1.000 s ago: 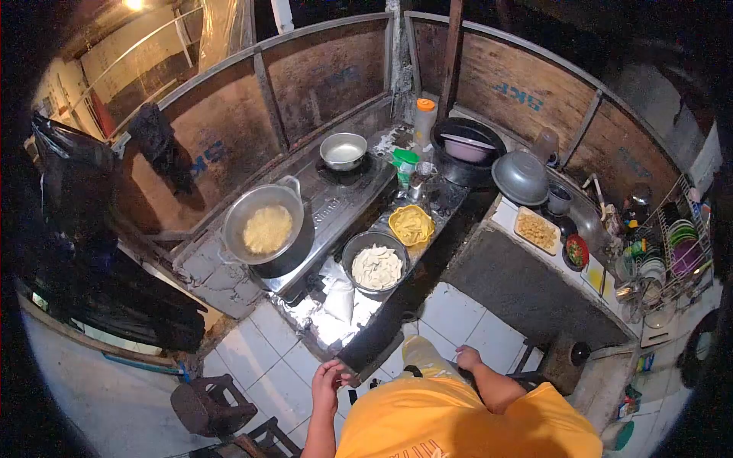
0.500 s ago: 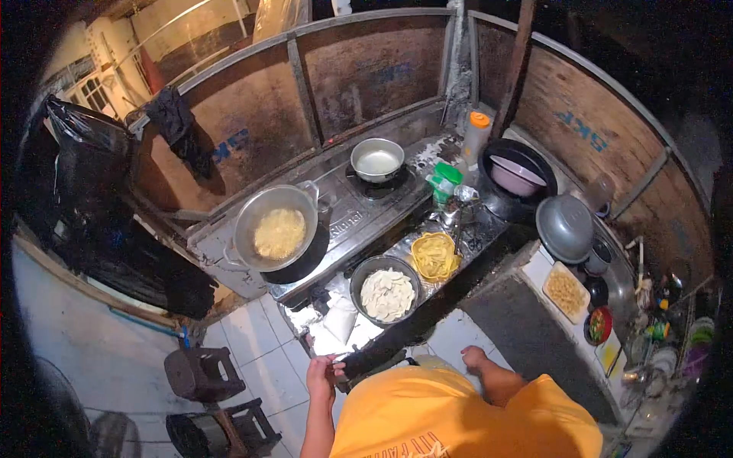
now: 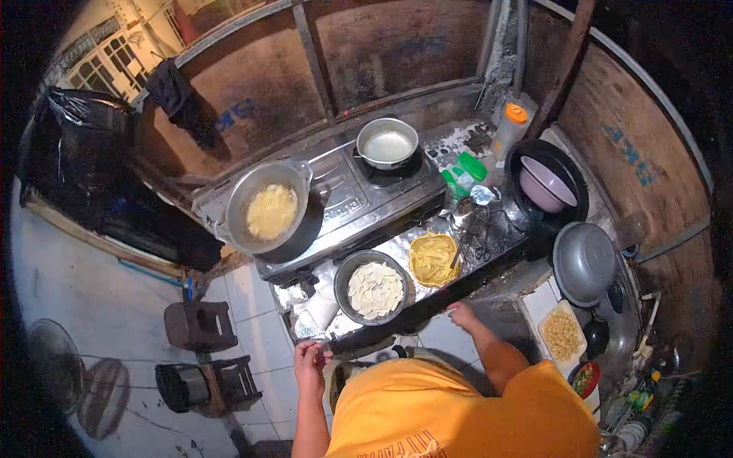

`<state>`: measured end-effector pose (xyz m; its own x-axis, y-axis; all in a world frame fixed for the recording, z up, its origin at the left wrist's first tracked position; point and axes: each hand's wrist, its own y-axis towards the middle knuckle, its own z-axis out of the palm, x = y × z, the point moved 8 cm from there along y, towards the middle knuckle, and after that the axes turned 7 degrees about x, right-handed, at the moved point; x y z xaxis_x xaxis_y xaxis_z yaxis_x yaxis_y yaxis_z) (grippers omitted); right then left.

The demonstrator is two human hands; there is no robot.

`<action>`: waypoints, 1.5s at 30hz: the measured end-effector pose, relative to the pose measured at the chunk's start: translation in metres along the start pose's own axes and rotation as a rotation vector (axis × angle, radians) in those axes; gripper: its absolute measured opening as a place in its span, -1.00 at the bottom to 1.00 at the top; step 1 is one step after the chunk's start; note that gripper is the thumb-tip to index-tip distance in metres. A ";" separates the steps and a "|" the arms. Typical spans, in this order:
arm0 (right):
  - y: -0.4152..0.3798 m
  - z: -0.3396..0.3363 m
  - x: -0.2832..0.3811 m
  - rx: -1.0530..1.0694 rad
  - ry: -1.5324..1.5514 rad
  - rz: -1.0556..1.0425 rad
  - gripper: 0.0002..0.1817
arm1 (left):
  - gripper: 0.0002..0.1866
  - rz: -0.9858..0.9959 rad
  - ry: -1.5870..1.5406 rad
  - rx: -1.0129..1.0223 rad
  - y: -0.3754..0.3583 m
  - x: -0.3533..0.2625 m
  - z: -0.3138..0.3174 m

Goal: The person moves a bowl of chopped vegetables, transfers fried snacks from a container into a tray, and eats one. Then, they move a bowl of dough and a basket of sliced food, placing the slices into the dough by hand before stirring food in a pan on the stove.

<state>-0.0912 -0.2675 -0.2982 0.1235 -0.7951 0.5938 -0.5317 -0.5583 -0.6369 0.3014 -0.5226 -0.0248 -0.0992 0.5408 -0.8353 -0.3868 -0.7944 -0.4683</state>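
Note:
My left hand [image 3: 311, 357] is at the counter's front left corner, its fingers curled together; whether anything thin is between them cannot be made out. My right hand [image 3: 462, 314] hangs in front of the counter edge, fingers curled, with nothing visible in it. Between them on the foil-covered counter stands a dark pot [image 3: 374, 288] of pale flat pieces. Right of it, a yellow basket [image 3: 435, 259] holds fried yellow strips. A white plastic bag [image 3: 314, 311] lies left of the pot. On the stove [image 3: 347, 204], a large pan [image 3: 269, 208] has yellow food in bubbling oil.
A smaller pot [image 3: 387, 143] with pale liquid sits on the right burner. At right are an orange-capped bottle [image 3: 510, 131], a pink basin [image 3: 546, 185], a grey lidded pot [image 3: 584, 263] and a tray [image 3: 563, 333] of small pale pieces. Dark stools [image 3: 200, 326] stand at left.
The view has shifted and turned right. My right hand has come up and forward, nearer the counter edge below the basket. My left hand stays by the counter's left corner, fingers still curled.

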 end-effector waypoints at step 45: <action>-0.023 0.156 0.179 0.296 1.196 0.262 -0.54 | -0.83 -0.092 -0.113 -0.043 0.024 0.035 -0.066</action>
<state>0.0742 -0.4342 -0.2536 -0.8740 -0.2644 0.4078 -0.1988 -0.5712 -0.7964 0.3490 -0.5412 -0.0845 -0.1683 0.6378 -0.7516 -0.3601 -0.7495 -0.5555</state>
